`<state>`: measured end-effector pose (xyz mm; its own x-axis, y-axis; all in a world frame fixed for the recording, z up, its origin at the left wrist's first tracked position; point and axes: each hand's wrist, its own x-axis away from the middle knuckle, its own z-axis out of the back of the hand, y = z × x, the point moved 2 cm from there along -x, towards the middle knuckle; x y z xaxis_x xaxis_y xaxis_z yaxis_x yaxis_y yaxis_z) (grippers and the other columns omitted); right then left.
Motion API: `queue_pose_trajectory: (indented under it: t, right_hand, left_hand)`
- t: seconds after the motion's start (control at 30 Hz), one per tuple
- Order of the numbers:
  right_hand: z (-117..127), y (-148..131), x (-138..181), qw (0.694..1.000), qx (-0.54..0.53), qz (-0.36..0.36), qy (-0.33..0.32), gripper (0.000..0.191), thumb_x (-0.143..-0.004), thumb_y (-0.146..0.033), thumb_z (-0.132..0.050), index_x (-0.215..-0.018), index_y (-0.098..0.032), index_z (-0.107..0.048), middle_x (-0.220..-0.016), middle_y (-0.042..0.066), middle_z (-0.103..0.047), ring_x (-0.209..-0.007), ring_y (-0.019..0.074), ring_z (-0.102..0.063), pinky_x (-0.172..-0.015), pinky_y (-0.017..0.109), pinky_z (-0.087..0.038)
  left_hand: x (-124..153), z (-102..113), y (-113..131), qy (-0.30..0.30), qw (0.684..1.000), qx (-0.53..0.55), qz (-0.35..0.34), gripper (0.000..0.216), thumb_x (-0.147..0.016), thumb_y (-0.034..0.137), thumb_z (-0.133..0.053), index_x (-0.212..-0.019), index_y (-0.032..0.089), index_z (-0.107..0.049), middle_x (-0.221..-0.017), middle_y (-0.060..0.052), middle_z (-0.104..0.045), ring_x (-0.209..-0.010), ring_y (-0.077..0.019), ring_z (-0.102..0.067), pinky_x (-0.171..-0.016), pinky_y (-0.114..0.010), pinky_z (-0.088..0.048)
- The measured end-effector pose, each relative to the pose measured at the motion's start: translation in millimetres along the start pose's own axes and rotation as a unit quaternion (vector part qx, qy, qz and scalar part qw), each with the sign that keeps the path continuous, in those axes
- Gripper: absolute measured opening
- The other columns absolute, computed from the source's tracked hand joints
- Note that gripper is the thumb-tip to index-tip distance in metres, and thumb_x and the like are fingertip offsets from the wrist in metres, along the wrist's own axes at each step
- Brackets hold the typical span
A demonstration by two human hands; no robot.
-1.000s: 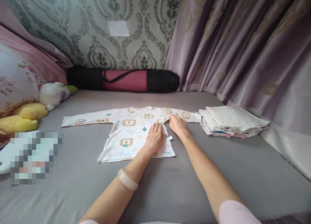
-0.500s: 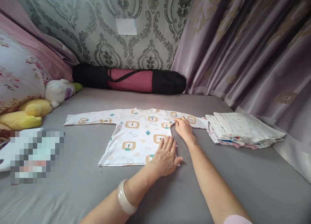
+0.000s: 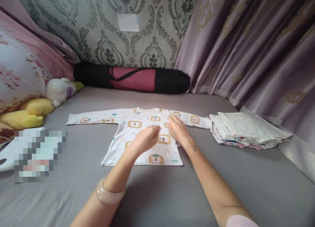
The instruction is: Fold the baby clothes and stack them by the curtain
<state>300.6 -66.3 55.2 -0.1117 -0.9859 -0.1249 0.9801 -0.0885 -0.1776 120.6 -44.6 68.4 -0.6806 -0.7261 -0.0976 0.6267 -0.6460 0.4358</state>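
**Both hands over a small printed shirt on the bed**

A small white long-sleeved cotton shirt printed with orange lion faces [image 3: 137, 135] lies flat on the grey bed sheet [image 3: 172, 194], both sleeves stretched out sideways and its hem toward the person. The left hand [image 3: 145, 140] is blurred above the middle of the shirt's front, fingers loosely extended and holding nothing; whether it touches the cloth cannot be told. A pale, glossy bangle [image 3: 109, 194] sits on that wrist. The right hand [image 3: 178, 130] rests palm down and flat on the shirt's right chest, close beside the left hand, fingers together and pointing toward the collar.

Just beyond the right sleeve's cuff sits a stack of folded white and pastel cloths [image 3: 248, 130]. Against the patterned wall lies a long black and maroon roll bag [image 3: 137, 78]. At the left edge, a yellow plush toy [image 3: 27, 113] and a white plush toy [image 3: 60, 90] lean against a floral pink pillow [image 3: 17, 76]. Purple curtains [image 3: 246, 46] hang on the right.
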Motion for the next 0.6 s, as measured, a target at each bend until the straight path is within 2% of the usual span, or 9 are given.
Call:
queue_pose_trajectory:
  t: [0.07,0.13,0.23,0.33,0.43,0.53,0.6]
  right_hand:
    - [-11.9,-19.0,4.2,0.998,-0.020,0.049,-0.030,0.053,-0.100,-0.034,-0.034,-0.147,-0.009,-0.040,-0.156,0.013,-0.034,-0.145,0.0259,-0.024,-0.118,0.040,-0.018]
    - [-23.7,-29.6,9.5,0.995,-0.037,0.079,-0.056,0.060,-0.100,-0.041,-0.032,-0.152,-0.010,-0.030,-0.161,0.012,-0.019,-0.149,0.0254,-0.011,-0.120,0.044,-0.008]
    - [-34.5,-31.6,16.0,0.989,-0.057,0.099,-0.096,0.064,-0.100,-0.048,-0.026,-0.154,-0.013,-0.024,-0.163,0.010,-0.004,-0.150,0.0256,-0.002,-0.120,0.049,-0.001]
    - [-37.1,-27.7,17.7,0.985,-0.068,0.095,-0.126,0.066,-0.100,-0.052,-0.022,-0.154,-0.015,-0.023,-0.163,0.010,-0.003,-0.150,0.0258,-0.002,-0.119,0.050,0.001]
    - [-37.1,-26.7,17.6,0.984,-0.075,0.090,-0.136,0.066,-0.100,-0.052,-0.023,-0.154,-0.015,-0.023,-0.162,0.011,-0.005,-0.150,0.0259,-0.001,-0.119,0.050,0.002]
    - [-36.2,-26.5,16.9,0.981,-0.101,0.092,-0.135,0.066,-0.100,-0.051,-0.028,-0.154,-0.014,-0.025,-0.162,0.012,-0.006,-0.149,0.0271,-0.002,-0.119,0.052,0.002]
    - [-32.1,-23.3,13.6,0.975,-0.138,0.108,-0.134,0.063,-0.098,-0.048,-0.035,-0.151,-0.014,-0.033,-0.161,0.013,-0.013,-0.149,0.0287,-0.008,-0.119,0.052,-0.003]
  left_hand:
    - [-4.2,4.0,-24.4,0.018,0.996,-0.045,0.073,0.037,-0.096,0.020,-0.030,-0.123,0.020,-0.054,-0.128,-0.012,-0.061,-0.122,-0.0226,-0.055,-0.103,-0.039,-0.043]
    - [-4.7,0.7,-42.3,0.000,0.987,-0.080,0.137,0.038,-0.095,0.021,-0.034,-0.130,0.014,-0.048,-0.144,-0.019,-0.046,-0.138,-0.0293,-0.038,-0.111,-0.049,-0.033]
    - [-2.3,-10.5,-56.6,-0.084,0.973,-0.073,0.202,0.057,-0.094,0.042,-0.041,-0.142,0.011,-0.035,-0.158,-0.024,-0.020,-0.147,-0.0396,-0.012,-0.111,-0.064,-0.021]
    - [-0.8,-16.7,-59.7,-0.132,0.966,-0.067,0.211,0.086,-0.085,0.063,-0.047,-0.150,0.013,-0.022,-0.161,-0.024,-0.004,-0.147,-0.0430,0.002,-0.109,-0.069,-0.014]
    - [-0.6,-16.8,-59.2,-0.144,0.963,-0.083,0.210,0.101,-0.076,0.070,-0.054,-0.152,0.014,-0.016,-0.161,-0.024,0.000,-0.147,-0.0425,0.006,-0.109,-0.069,-0.012]
    - [-0.7,-15.7,-59.4,-0.146,0.963,-0.091,0.206,0.102,-0.075,0.066,-0.058,-0.151,0.013,-0.016,-0.160,-0.027,-0.003,-0.147,-0.0430,0.001,-0.108,-0.069,-0.014]
    - [-1.4,-15.0,-60.6,-0.131,0.966,-0.090,0.202,0.099,-0.074,0.063,-0.061,-0.150,0.014,-0.022,-0.159,-0.027,-0.009,-0.146,-0.0448,-0.004,-0.107,-0.070,-0.017]
